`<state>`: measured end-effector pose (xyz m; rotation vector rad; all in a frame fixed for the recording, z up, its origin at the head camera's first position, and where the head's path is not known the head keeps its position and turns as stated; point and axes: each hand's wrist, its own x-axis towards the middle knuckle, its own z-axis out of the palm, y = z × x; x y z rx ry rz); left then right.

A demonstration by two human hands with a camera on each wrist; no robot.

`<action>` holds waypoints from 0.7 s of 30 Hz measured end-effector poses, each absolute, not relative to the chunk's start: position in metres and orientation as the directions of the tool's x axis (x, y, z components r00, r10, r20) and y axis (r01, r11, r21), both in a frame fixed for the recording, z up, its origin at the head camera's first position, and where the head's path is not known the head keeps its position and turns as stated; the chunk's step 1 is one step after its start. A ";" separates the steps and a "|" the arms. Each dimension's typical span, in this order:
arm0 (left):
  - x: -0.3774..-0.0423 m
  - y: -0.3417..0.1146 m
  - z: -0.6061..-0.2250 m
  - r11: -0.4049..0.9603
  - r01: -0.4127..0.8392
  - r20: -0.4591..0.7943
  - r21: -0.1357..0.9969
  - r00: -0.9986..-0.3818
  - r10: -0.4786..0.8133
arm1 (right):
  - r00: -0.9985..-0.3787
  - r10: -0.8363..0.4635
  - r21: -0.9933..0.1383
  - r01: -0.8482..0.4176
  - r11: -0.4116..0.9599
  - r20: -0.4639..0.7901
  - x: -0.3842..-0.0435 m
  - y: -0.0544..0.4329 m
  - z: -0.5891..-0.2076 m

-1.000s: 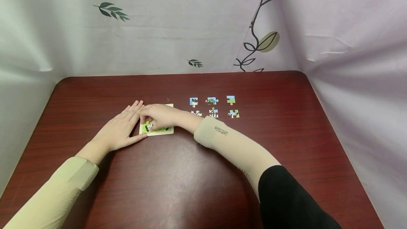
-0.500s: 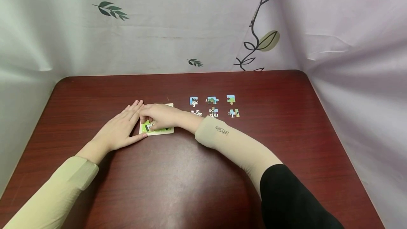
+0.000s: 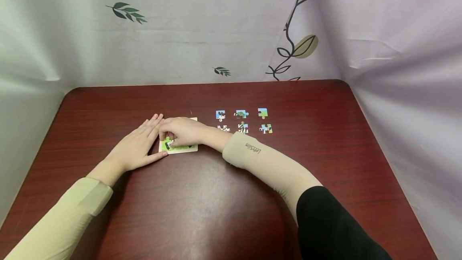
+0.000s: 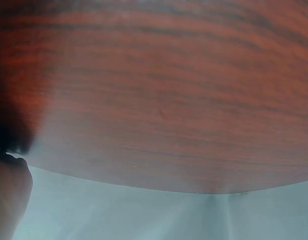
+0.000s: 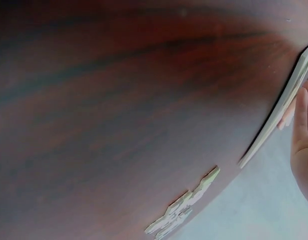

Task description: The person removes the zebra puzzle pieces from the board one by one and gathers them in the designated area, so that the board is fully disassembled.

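In the head view a puzzle board (image 3: pixel 196 144) with a pale rim and green picture lies left of the middle of the table. My left hand (image 3: pixel 134 147) rests flat at its left side, fingers straight and thumb along the lower left corner. My right hand (image 3: pixel 183 130) reaches across over the board and covers most of it. Its curled index finger and thumb pinch a green, white and black puzzle piece (image 3: pixel 167 144) at the board's left part. The right wrist view has the right hand (image 5: pixel 304 145) at its right edge, against the board's side (image 5: pixel 274 122).
Several loose puzzle pieces (image 3: pixel 241 114) lie in two rows right of the board, the right forearm passing just in front of them. The dark red table (image 3: pixel 202 196) is bordered by a pale curtain (image 3: pixel 180 43) behind and on both sides.
The right forearm has shifted very slightly to the right. Both hands, the board and the loose pieces stay where they were.
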<state>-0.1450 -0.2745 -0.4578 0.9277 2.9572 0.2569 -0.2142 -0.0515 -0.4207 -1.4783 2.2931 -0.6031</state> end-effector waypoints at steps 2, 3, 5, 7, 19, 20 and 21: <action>-0.145 -0.274 -0.457 0.810 0.561 0.016 0.170 -0.823 0.567 | -0.401 -0.915 -0.536 -0.762 0.364 -0.052 -0.215 -0.050 -0.419; -0.144 -0.274 -0.457 0.811 0.560 0.015 0.171 -0.824 0.566 | -0.402 -0.914 -0.543 -0.757 0.362 -0.048 -0.215 -0.050 -0.418; -0.144 -0.274 -0.457 0.810 0.562 0.020 0.170 -0.823 0.567 | -0.407 -0.912 -0.559 -0.747 0.361 -0.046 -0.216 -0.048 -0.415; -0.144 -0.274 -0.457 0.808 0.565 0.027 0.166 -0.822 0.569 | -0.412 -0.910 -0.581 -0.730 0.360 -0.047 -0.217 -0.047 -0.413; -0.145 -0.274 -0.461 0.800 0.584 0.057 0.136 -0.811 0.582 | -0.483 -0.873 -0.708 -0.594 0.383 -0.068 -0.228 -0.016 -0.392; -0.145 -0.274 -0.461 0.800 0.584 0.057 0.135 -0.811 0.582 | -0.484 -0.873 -0.708 -0.592 0.385 -0.070 -0.230 -0.011 -0.391; -0.145 -0.274 -0.461 0.801 0.584 0.057 0.133 -0.811 0.582 | -0.483 -0.873 -0.710 -0.589 0.386 -0.074 -0.231 -0.006 -0.390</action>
